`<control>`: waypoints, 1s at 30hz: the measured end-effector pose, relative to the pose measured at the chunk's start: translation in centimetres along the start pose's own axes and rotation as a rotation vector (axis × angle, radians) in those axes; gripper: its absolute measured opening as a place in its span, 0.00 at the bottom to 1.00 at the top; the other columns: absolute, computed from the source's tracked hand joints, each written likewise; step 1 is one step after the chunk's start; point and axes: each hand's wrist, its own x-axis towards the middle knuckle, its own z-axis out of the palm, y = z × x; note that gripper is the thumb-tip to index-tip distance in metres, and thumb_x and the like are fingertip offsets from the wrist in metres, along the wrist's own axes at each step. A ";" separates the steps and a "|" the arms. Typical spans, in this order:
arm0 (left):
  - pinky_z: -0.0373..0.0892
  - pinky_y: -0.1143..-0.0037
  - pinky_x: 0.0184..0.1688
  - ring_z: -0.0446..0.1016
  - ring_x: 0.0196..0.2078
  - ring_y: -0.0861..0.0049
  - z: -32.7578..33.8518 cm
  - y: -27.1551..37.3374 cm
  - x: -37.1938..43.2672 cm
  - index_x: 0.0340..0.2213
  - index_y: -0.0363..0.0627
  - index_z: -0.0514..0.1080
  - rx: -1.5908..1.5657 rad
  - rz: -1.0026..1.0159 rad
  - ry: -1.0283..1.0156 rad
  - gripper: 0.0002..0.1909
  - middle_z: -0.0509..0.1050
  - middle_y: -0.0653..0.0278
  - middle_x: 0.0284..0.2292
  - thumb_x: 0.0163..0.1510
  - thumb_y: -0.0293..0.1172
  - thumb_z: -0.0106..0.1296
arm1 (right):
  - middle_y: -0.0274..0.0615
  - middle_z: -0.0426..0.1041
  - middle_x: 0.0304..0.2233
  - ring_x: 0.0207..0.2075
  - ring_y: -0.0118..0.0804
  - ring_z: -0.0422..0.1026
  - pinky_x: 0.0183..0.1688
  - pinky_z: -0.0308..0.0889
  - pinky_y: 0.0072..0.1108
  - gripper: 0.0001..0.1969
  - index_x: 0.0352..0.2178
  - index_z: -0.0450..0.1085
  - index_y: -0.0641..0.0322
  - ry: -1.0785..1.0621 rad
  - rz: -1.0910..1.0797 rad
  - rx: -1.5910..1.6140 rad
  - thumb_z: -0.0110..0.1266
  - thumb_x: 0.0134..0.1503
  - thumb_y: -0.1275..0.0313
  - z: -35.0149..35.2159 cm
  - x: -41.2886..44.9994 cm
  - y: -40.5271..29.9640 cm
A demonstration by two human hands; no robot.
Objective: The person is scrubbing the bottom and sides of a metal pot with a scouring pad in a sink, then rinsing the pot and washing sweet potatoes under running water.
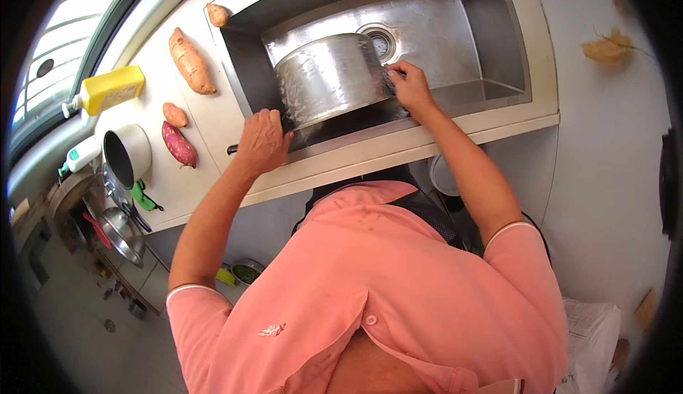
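A large metal pot (335, 80) is tilted on its side over the near left part of the stainless steel sink (443, 31), its wall facing up. My left hand (264, 140) grips it at its left side, by the sink's near left corner. At its right side, my right hand (410, 87) has its fingers closed on the pot's handle or edge, close to the drain (380, 42). The pot's mouth and contents are hidden from view.
Left on the counter lie several sweet potatoes (192, 63), a yellow pump bottle (112, 90), a white bottle (82, 154) and a smaller pot (140, 154). A metal bowl (122, 234) stands past them. The counter's front edge (341, 164) runs before me.
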 end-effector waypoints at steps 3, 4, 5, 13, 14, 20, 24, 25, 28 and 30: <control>0.64 0.59 0.38 0.73 0.35 0.52 0.3 2.3 1.2 0.35 0.36 0.64 -0.029 -0.091 -0.058 0.22 0.73 0.48 0.31 0.49 0.38 0.62 | 0.58 0.77 0.35 0.39 0.56 0.77 0.43 0.71 0.36 0.10 0.35 0.77 0.66 0.201 -0.039 -0.173 0.60 0.56 0.70 2.0 -0.2 -0.6; 0.64 0.58 0.38 0.75 0.33 0.51 0.0 2.7 1.6 0.35 0.35 0.63 -0.056 -0.181 -0.107 0.23 0.75 0.47 0.30 0.47 0.36 0.62 | 0.59 0.77 0.34 0.38 0.57 0.76 0.43 0.71 0.37 0.10 0.35 0.76 0.68 0.215 -0.018 -0.144 0.60 0.55 0.70 2.0 -0.3 -1.1; 0.64 0.58 0.38 0.75 0.33 0.51 0.3 2.6 2.1 0.35 0.35 0.63 -0.046 -0.176 -0.108 0.23 0.75 0.47 0.30 0.47 0.36 0.62 | 0.59 0.77 0.33 0.37 0.58 0.76 0.43 0.71 0.37 0.11 0.35 0.76 0.69 0.228 0.002 -0.116 0.60 0.55 0.70 1.8 -0.3 -1.6; 0.73 0.56 0.38 0.78 0.34 0.44 1.8 3.5 3.1 0.37 0.32 0.62 -0.158 -0.428 -0.119 0.23 0.76 0.40 0.29 0.43 0.27 0.64 | 0.53 0.81 0.34 0.34 0.36 0.78 0.40 0.71 0.26 0.16 0.38 0.79 0.70 0.074 0.312 0.506 0.64 0.53 0.66 2.9 4.7 0.3; 0.73 0.56 0.38 0.78 0.34 0.44 2.0 3.8 3.1 0.37 0.32 0.62 -0.148 -0.427 -0.118 0.23 0.76 0.40 0.29 0.43 0.27 0.64 | 0.53 0.81 0.33 0.34 0.37 0.78 0.40 0.71 0.26 0.16 0.39 0.79 0.69 0.083 0.202 0.377 0.64 0.53 0.66 2.9 5.5 -0.2; 0.74 0.56 0.42 0.78 0.38 0.41 2.5 4.4 3.0 0.38 0.31 0.61 -0.248 -0.499 -0.101 0.23 0.77 0.37 0.32 0.45 0.25 0.61 | 0.64 0.73 0.47 0.52 0.62 0.71 0.56 0.67 0.39 0.13 0.37 0.72 0.78 -0.015 -0.945 -0.341 0.52 0.53 0.76 5.2 2.2 -8.6; 0.74 0.55 0.42 0.78 0.39 0.42 2.6 4.2 2.6 0.40 0.32 0.61 -0.289 -0.459 -0.090 0.23 0.77 0.37 0.34 0.45 0.26 0.61 | 0.56 0.72 0.50 0.55 0.53 0.70 0.60 0.64 0.33 0.15 0.40 0.73 0.71 -0.450 -0.910 -0.397 0.51 0.55 0.68 9.1 -3.5 -13.3; 0.74 0.55 0.43 0.78 0.39 0.42 2.6 4.3 2.6 0.40 0.32 0.62 -0.315 -0.421 -0.072 0.23 0.77 0.37 0.34 0.45 0.26 0.62 | 0.52 0.72 0.51 0.57 0.51 0.69 0.60 0.63 0.35 0.15 0.41 0.75 0.67 -0.451 -1.089 -0.597 0.53 0.55 0.67 9.7 -3.8 -13.1; 0.74 0.55 0.42 0.78 0.39 0.42 2.5 4.9 3.0 0.39 0.34 0.61 -0.264 -0.600 -0.122 0.24 0.78 0.38 0.34 0.45 0.26 0.63 | 0.44 0.73 0.52 0.59 0.48 0.68 0.60 0.61 0.39 0.14 0.42 0.76 0.57 -0.311 -0.952 -0.546 0.55 0.55 0.66 6.6 -1.2 -12.8; 0.74 0.55 0.42 0.78 0.39 0.42 2.6 4.7 3.0 0.39 0.34 0.61 -0.256 -0.600 -0.137 0.24 0.78 0.38 0.33 0.45 0.27 0.63 | 0.46 0.74 0.53 0.59 0.51 0.68 0.60 0.62 0.41 0.15 0.47 0.76 0.52 -0.026 -0.768 -0.349 0.54 0.59 0.65 5.3 1.6 -10.2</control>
